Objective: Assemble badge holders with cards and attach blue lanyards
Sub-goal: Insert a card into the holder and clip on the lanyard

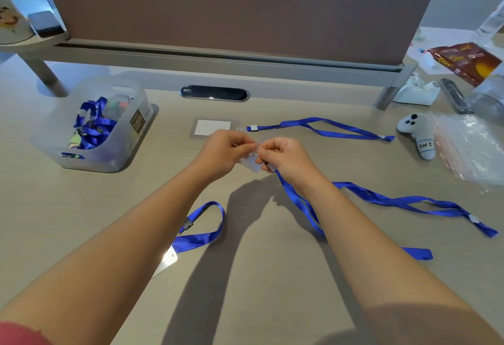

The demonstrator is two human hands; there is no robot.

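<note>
My left hand (222, 151) and my right hand (286, 157) meet above the desk's middle. Together they pinch a clear badge holder (252, 164). My right hand also grips the clip end of a blue lanyard (381, 198), whose strap trails right across the desk. Behind my hands lies a finished badge holder with a white card (213, 127), clipped to a second blue lanyard (321, 126). A third blue lanyard (203, 231) with another clear holder (166, 261) lies under my left forearm.
A translucent bin (90, 123) with blue lanyards and shiny cards stands at the left. A grey plush controller (418, 133), plastic bags (469, 145), a snack packet (461, 61) and a tape dispenser (414, 91) crowd the right. A desk partition (231, 17) and cable slot (214, 93) sit behind.
</note>
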